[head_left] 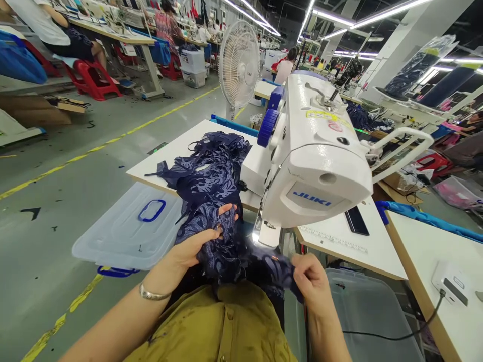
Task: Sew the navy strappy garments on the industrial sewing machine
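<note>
Navy patterned lace fabric lies bunched on the left part of the white sewing table and hangs over its front edge toward my lap. My left hand is wrapped around a gathered part of it, with some fingertips showing through the folds. My right hand pinches the fabric's right end and stretches it sideways below the machine head. A white JUKI sewing machine stands just above the stretched part, its small lamp lit. The needle area is hard to make out.
A lidded clear plastic box stands at the left, another bin at the lower right. A dark phone lies on the table's right part. Behind stands a white fan. A cable runs at the right. Other people sit farther back.
</note>
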A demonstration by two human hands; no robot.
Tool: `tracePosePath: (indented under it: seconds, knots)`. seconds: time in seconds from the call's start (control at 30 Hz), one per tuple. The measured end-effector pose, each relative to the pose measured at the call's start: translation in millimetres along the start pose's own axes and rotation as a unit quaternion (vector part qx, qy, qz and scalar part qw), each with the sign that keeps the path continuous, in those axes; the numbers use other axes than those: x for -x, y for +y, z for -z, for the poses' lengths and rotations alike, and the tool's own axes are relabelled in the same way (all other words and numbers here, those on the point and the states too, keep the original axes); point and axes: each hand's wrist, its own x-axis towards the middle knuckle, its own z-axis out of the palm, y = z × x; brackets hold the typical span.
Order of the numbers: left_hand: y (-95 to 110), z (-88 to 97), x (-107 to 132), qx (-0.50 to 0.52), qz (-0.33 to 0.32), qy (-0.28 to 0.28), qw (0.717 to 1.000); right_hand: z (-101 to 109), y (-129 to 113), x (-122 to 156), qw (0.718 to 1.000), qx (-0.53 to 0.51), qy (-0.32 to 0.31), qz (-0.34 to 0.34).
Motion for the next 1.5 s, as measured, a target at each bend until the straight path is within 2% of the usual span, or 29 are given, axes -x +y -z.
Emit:
tracePosePath:
  seconds: [0.03,0.1,0.17,0.23,0.3,0.33,0.4,0.43,0.53,0.6,0.63,0.7,0.83,0.93,1.03,1.1,1.17,1.23,1.3,1.37,1.43,1.5]
  knots:
    - [1,-0.7,1,-0.001,-0.001,0.007,1.0,10,2,9,0.999,-0.003,-0.025,-0.021]
    - [4,-2.8,4,-0.001,0.001,0.02,1.0,35,15,27,0.992,0.019,-0.068,-0.106]
    - [7,-5.1,7,0.001,0.009,0.025,1.0,60,39,44,0.971,0.067,-0.104,-0.206]
    - [8,-7.0,8,0.003,0.014,0.022,1.0,79,71,61,0.946,0.12,-0.126,-0.275]
    - [8,-8.3,7,0.003,0.015,0.01,1.0,85,102,70,0.93,0.189,-0.107,-0.298]
    - [7,-9.0,7,0.002,0.015,0.005,1.0,81,113,70,0.928,0.227,-0.074,-0.287]
    - [4,-10.3,6,-0.002,0.014,-0.006,1.0,61,120,60,0.934,0.276,0.004,-0.226]
    - [1,-11.1,6,-0.001,0.015,-0.013,1.0,44,116,50,0.945,0.27,0.014,-0.186]
    - [-8,-12.7,6,0.019,0.029,-0.045,0.998,-21,84,11,0.976,0.171,-0.099,-0.091]
    - [-12,-12.8,7,0.038,0.044,-0.063,0.996,-60,60,-12,0.983,0.124,-0.135,-0.028]
    - [-14,-12.6,8,0.046,0.048,-0.065,0.996,-75,51,-20,0.983,0.112,-0.144,-0.008]
    - [-14,-11.5,9,0.056,0.04,-0.045,0.997,-92,42,-30,0.983,0.12,-0.14,0.021]
    - [-15,-6.5,10,0.05,0.01,0.043,0.998,-88,49,-30,0.961,0.229,-0.135,0.073]
    - [-21,-1.4,6,0.036,0.017,0.09,0.995,-77,57,-23,0.942,0.305,-0.124,0.065]
    - [-25,4.2,0,0.021,0.036,0.129,0.991,-60,53,-17,0.941,0.327,-0.083,0.023]
    - [-22,8.6,-4,-0.006,0.057,0.159,0.986,-44,44,-15,0.953,0.29,-0.084,-0.034]
    - [-16,13.0,-5,-0.052,0.05,0.21,0.975,-28,32,-14,0.954,0.243,-0.132,-0.117]
    - [-10,14.5,-3,-0.116,0.025,0.224,0.967,-18,19,-15,0.938,0.246,-0.19,-0.152]
    - [-7,10.2,3,-0.195,0.027,0.15,0.969,-21,7,-17,0.921,0.295,-0.229,-0.112]
    - [-10,-0.5,11,-0.274,0.07,0.025,0.959,-36,-4,-20,0.903,0.335,-0.265,-0.043]
    - [-16,-13.8,18,-0.352,0.105,-0.08,0.927,-56,-16,-24,0.884,0.36,-0.3,-0.005]
    - [-20,-24.2,23,-0.435,0.106,-0.138,0.884,-71,-28,-27,0.864,0.383,-0.327,0.007]
